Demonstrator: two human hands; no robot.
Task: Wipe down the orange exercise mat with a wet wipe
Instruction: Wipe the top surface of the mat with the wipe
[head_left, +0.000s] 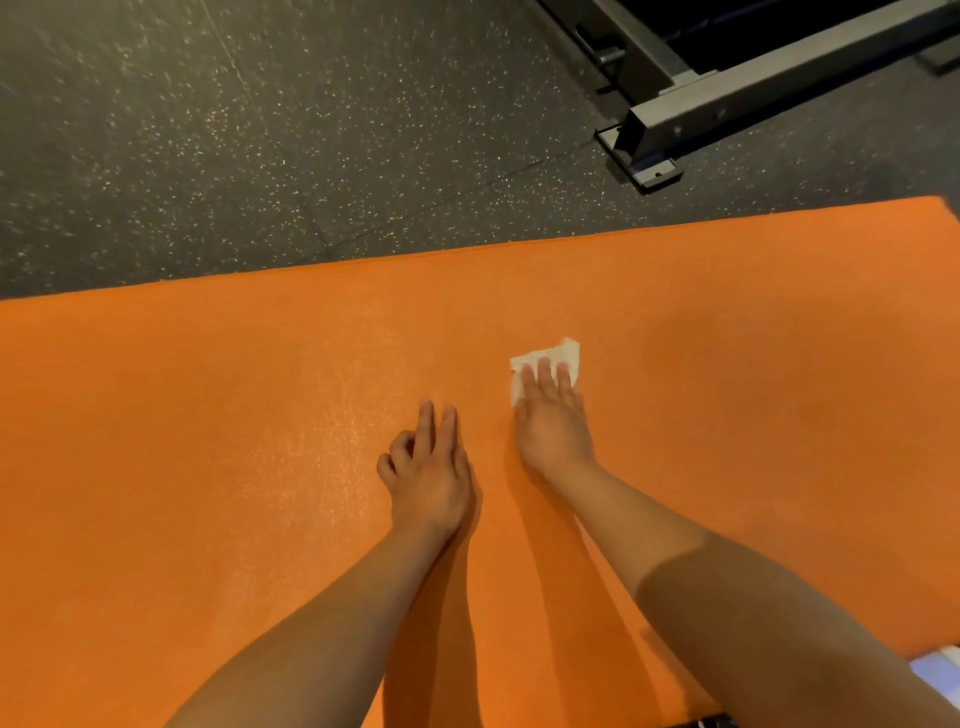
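Right hand (551, 415) presses wet wipe (545, 358) flat on orange mat (208, 415)

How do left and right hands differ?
The right hand presses the white wipe with flat fingers; the left hand holds nothing. The left hand's outer two fingers are curled; the right hand's lie straight. The right hand reaches farther up the mat than the left hand. Both are palm-down.
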